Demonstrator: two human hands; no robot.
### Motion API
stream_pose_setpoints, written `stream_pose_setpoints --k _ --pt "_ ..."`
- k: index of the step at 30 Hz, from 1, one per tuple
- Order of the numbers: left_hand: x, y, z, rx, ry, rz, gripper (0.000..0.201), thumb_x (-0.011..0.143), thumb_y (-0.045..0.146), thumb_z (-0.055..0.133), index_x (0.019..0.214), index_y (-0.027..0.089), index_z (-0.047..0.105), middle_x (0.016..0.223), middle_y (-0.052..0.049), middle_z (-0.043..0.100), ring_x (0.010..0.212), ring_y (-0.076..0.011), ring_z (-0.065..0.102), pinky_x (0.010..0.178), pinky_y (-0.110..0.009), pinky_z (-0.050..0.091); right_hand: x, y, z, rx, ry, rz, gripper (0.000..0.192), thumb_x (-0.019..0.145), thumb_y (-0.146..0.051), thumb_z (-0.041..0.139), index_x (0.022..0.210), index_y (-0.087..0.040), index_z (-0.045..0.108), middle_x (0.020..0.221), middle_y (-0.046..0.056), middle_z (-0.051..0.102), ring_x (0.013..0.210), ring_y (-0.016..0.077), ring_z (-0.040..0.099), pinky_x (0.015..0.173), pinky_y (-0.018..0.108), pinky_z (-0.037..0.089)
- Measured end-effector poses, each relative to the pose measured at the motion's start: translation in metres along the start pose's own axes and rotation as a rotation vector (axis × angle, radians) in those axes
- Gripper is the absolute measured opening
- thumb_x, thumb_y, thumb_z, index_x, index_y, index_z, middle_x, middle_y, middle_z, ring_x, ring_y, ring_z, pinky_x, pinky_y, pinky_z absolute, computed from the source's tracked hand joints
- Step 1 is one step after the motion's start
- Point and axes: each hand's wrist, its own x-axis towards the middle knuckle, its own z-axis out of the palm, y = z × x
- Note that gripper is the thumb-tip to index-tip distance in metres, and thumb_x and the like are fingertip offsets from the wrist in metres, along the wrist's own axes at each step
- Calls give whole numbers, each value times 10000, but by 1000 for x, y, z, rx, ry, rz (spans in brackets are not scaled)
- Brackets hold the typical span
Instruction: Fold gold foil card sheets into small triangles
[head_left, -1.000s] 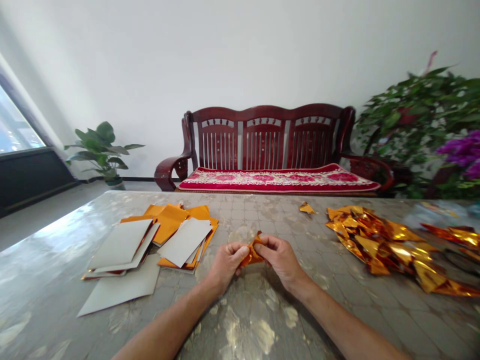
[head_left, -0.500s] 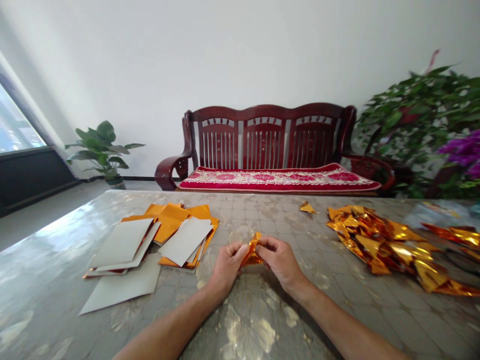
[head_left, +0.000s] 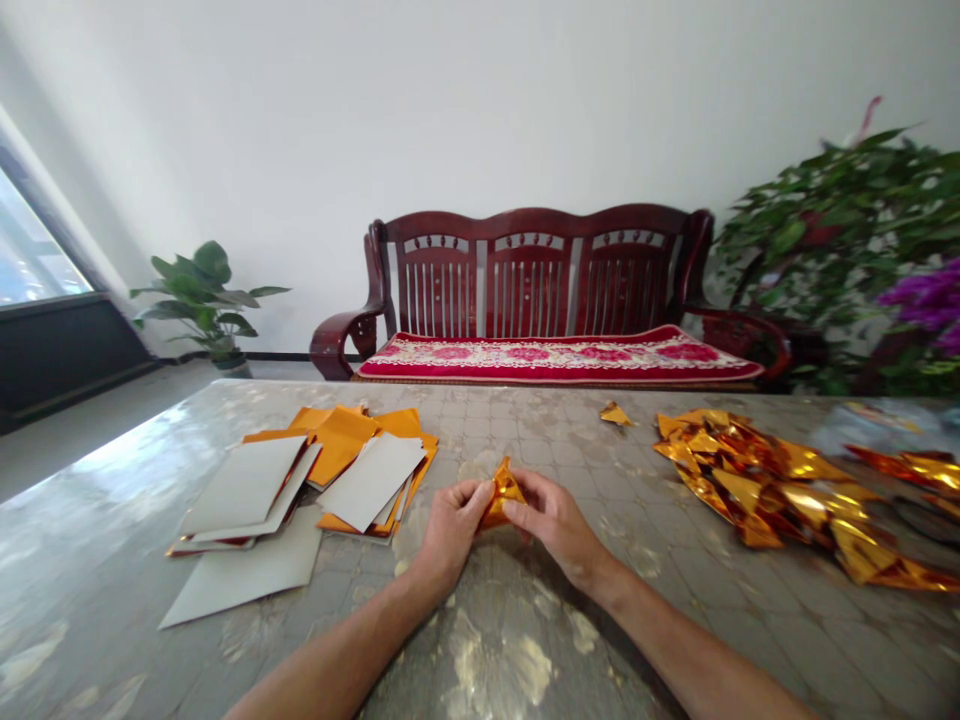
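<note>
Left hand (head_left: 450, 522) and right hand (head_left: 551, 522) pinch gold foil paper (head_left: 501, 492) — mid-fold. Next, I judge: crease firmly, fingers clenched — above bench (head_left: 480, 640)

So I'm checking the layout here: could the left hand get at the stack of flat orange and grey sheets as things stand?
Probably yes. The stack of sheets lies flat on the table just left of the left hand, with bare tabletop between. But that hand and the right hand both grip the folded gold foil piece.

No readable text, label, brand or number showing anywhere; gold foil sheets (head_left: 341, 445) lying blank; bench cushion (head_left: 555, 358) showing only floral pattern.
</note>
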Motion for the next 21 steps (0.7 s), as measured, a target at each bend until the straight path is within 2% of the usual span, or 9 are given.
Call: stream_pose_setpoints --k 3,5,8,13,17,21 --pt "0 -2 -1 0 6 4 475 806 583 556 609 152 558 556 45 408 523 -80 318 489 -207 255 2 0 1 -14 20 -45 490 676 -280 737 1143 -165 640 1041 58 694 917 214 636 753 280 507" --pt "0 -1 -1 26 2 13 477 812 578 550 594 154 544 549 47 391 522 -80 312 493 -209 253 3 2 2 -68 71 -51 421 663 -228 705 1076 -159 664 1013 52 703 935 223 639 815 303 501" --pt "-3 5 0 80 -5 48 468 826 548 537 574 155 536 545 44 387 533 -87 325 507 -211 265 3 5 4 -145 113 -27 260 694 -211 637 942 -163 695 842 15 692 801 193 630 726 279 499" --pt "-7 11 3 163 19 116 405 844 477 519 601 160 586 570 30 470 574 -109 398 550 -210 308 1 8 6 -150 118 5 193 724 -234 613 895 -183 686 663 -34 605 604 140 545 553 236 450" --pt "-7 8 5 202 59 136 350 833 443 536 608 182 600 580 27 522 595 -124 451 569 -211 334 -1 8 9 -144 121 34 147 723 -267 625 841 -184 652 609 -50 547 508 116 477 458 225 411" --pt "-6 4 4 225 63 154 315 838 416 528 641 191 627 612 24 574 615 -131 493 601 -215 365 -3 4 9 -82 64 48 212 745 -351 640 873 -183 648 638 -40 559 490 110 469 440 228 416"
